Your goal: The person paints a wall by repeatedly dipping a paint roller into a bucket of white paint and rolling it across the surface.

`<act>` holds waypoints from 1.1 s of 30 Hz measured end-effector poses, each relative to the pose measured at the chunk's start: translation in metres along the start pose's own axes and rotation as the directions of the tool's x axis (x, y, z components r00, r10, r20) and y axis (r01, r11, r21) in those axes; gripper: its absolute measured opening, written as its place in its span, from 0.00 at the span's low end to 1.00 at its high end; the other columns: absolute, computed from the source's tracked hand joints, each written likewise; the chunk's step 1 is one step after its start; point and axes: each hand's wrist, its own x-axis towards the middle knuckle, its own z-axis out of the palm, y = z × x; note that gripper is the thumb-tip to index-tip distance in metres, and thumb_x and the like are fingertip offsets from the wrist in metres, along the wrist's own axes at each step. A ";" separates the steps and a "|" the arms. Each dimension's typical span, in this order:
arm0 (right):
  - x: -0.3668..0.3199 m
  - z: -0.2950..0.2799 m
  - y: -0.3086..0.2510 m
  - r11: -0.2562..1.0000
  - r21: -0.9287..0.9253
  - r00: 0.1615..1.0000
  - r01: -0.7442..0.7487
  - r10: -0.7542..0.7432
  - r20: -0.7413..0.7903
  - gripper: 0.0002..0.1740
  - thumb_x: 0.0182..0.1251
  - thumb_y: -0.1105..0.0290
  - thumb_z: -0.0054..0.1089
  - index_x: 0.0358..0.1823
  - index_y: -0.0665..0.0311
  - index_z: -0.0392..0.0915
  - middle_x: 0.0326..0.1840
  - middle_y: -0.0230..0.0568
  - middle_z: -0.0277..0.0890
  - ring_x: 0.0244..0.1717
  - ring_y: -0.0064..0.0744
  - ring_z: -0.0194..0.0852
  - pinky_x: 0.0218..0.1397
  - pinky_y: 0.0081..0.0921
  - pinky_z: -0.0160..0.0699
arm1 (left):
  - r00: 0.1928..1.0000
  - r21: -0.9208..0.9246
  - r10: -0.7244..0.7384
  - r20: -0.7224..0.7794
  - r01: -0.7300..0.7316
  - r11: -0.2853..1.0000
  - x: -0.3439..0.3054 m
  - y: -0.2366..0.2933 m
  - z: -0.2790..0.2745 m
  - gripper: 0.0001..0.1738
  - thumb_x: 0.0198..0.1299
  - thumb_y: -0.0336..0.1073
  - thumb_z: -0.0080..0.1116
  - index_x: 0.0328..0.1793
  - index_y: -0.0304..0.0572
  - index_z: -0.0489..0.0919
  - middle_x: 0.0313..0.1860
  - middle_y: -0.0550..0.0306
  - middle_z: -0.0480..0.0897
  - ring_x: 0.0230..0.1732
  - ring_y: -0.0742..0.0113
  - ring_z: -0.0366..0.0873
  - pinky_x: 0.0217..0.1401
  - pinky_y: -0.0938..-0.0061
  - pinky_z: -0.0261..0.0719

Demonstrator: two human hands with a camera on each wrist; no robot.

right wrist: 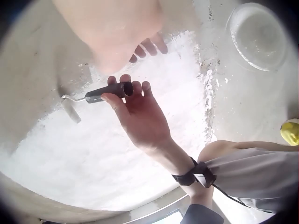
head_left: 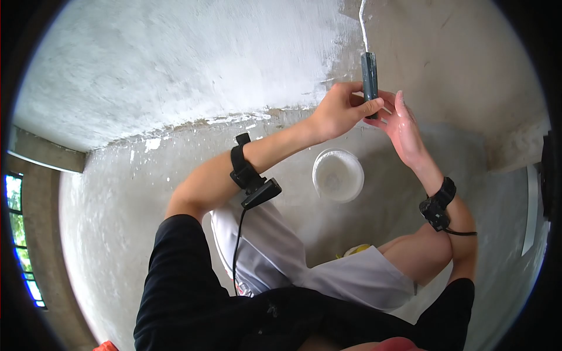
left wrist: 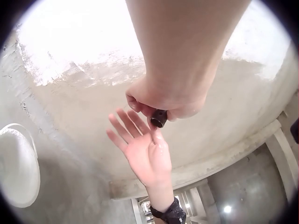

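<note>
My left hand (head_left: 345,111) grips the dark handle of a small paint roller (head_left: 369,76), fingers and thumb wrapped round it. In the right wrist view a bent wire frame runs from the handle to the narrow, pale roller sleeve (right wrist: 72,112), close to the wall. Beside the handle's lower end is my right hand (head_left: 404,126), palm turned up and fingers extended, with wet white smears on it. The left wrist view shows those spread fingers (left wrist: 122,122) right by the handle's butt end. A white bucket (head_left: 317,169) stands on the floor below the hands.
White paint covers the wall's left part (head_left: 193,52); bare grey-brown plaster (head_left: 451,64) lies to the right. Paint splashes mark the grey floor (head_left: 140,187) along the wall's foot. The person's bent legs are close behind the bucket, near a yellow shoe (right wrist: 290,132). A window (head_left: 17,222) is far left.
</note>
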 end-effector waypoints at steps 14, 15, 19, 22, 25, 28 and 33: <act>0.006 0.005 0.006 0.983 -0.179 0.999 0.027 -0.031 -0.020 0.16 0.80 0.60 0.47 0.50 0.67 0.72 0.44 0.37 0.81 0.43 0.21 0.80 0.39 0.22 0.80 | 0.902 0.634 -0.400 0.160 0.216 0.742 -0.007 -0.016 0.007 0.29 0.65 0.58 0.58 0.50 0.35 0.83 0.36 0.51 0.87 0.34 0.67 0.80 0.39 0.69 0.79; 0.008 0.002 0.013 0.977 -0.202 0.994 0.068 -0.085 -0.075 0.15 0.80 0.61 0.47 0.50 0.67 0.71 0.42 0.36 0.80 0.43 0.22 0.80 0.43 0.23 0.80 | 0.904 0.637 -0.395 0.163 0.209 0.742 -0.008 -0.024 0.005 0.29 0.65 0.58 0.58 0.50 0.35 0.83 0.36 0.51 0.87 0.34 0.67 0.80 0.39 0.69 0.79; 0.008 -0.002 0.017 0.966 -0.249 0.981 0.070 -0.112 -0.157 0.13 0.81 0.62 0.45 0.48 0.66 0.70 0.36 0.33 0.75 0.35 0.22 0.75 0.46 0.25 0.78 | 0.920 0.735 -0.330 0.210 0.074 0.674 -0.017 -0.036 0.007 0.30 0.64 0.56 0.58 0.59 0.36 0.80 0.42 0.43 0.87 0.48 0.51 0.85 0.53 0.63 0.81; 0.011 -0.002 0.002 0.958 -0.222 0.964 0.179 -0.216 -0.154 0.15 0.81 0.60 0.45 0.48 0.66 0.70 0.35 0.34 0.74 0.32 0.22 0.72 0.45 0.26 0.77 | 0.909 0.700 -0.324 0.261 0.053 0.712 -0.023 -0.034 0.008 0.30 0.65 0.55 0.58 0.60 0.36 0.80 0.43 0.43 0.87 0.48 0.51 0.85 0.53 0.64 0.81; 0.019 0.006 -0.013 0.954 -0.100 0.943 0.283 -0.296 -0.154 0.16 0.81 0.59 0.44 0.47 0.66 0.71 0.36 0.36 0.75 0.32 0.22 0.73 0.45 0.25 0.77 | 0.912 0.700 -0.314 0.264 0.043 0.713 -0.027 -0.034 0.007 0.28 0.66 0.53 0.57 0.59 0.35 0.80 0.43 0.43 0.87 0.49 0.51 0.85 0.53 0.64 0.81; 0.022 0.015 -0.018 0.972 -0.032 0.967 0.234 -0.236 -0.093 0.18 0.82 0.57 0.41 0.47 0.66 0.71 0.44 0.44 0.79 0.45 0.31 0.79 0.55 0.30 0.78 | 0.919 0.711 -0.303 0.250 0.038 0.702 -0.029 -0.039 -0.002 0.27 0.67 0.52 0.56 0.58 0.35 0.80 0.44 0.43 0.87 0.49 0.51 0.85 0.53 0.64 0.81; 0.015 0.020 -0.026 0.988 0.019 0.988 0.151 -0.152 0.035 0.20 0.83 0.56 0.35 0.48 0.66 0.70 0.55 0.54 0.79 0.61 0.44 0.79 0.66 0.38 0.76 | 0.915 0.694 -0.323 0.242 0.070 0.716 -0.030 -0.042 -0.010 0.26 0.67 0.51 0.56 0.57 0.34 0.81 0.45 0.43 0.87 0.49 0.51 0.85 0.53 0.64 0.81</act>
